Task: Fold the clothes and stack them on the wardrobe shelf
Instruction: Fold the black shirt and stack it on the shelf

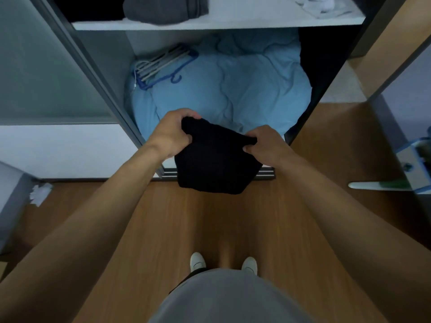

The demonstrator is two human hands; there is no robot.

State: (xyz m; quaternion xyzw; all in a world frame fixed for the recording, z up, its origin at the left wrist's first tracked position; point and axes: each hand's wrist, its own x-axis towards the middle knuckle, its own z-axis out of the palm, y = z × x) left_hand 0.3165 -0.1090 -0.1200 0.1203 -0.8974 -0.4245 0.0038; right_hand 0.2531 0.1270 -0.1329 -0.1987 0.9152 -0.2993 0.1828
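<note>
Centrally, the curled fingers (186, 114) of the left hand (171, 134) gripped the far left corner of a bundled black garment (214, 164). The right hand (265, 145) pinched its right edge, fingertips partly buried in cloth. The garment hung before the open wardrobe, too dark to show folds. Beyond lay a rumpled blue duvet (245, 85), with hangers (163, 64) at its far left. Higher up, the wardrobe shelf (221, 25) held grey folded clothes (163, 8), cut off at the top edge.

Matt black knit garment (214, 159) — smooth wood-grain floor (210, 220).
</note>
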